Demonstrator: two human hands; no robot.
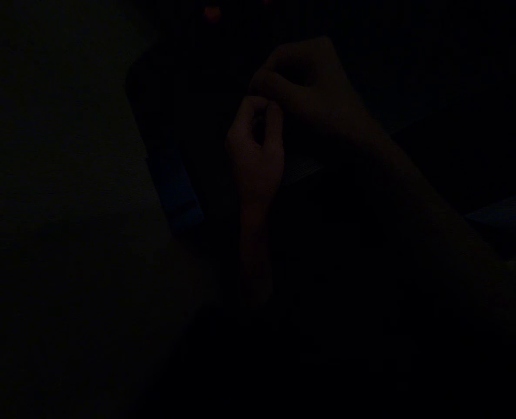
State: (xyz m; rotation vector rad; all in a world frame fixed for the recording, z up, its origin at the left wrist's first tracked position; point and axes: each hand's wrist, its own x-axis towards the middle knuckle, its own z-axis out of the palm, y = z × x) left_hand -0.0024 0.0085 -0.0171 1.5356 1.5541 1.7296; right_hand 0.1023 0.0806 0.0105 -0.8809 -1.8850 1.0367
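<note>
The view is very dark, and mostly outlines show. My left hand (258,148) is closed in a pinch, its thumb and forefinger curled round a small dark gap. Just above it and to its right, my right hand (305,81) is also pinched, with its fingertips close against the left hand's fingers. Whatever is between the fingertips is too small and dark to make out. Both hands are over a dark surface (174,99) with a rounded corner.
A bluish rectangular thing (177,189) lies at the dark surface's left edge. A dim red spot (213,13) glows at the top. Paler ground (57,128) spreads on the left, and a bluish patch (508,212) shows at the far right.
</note>
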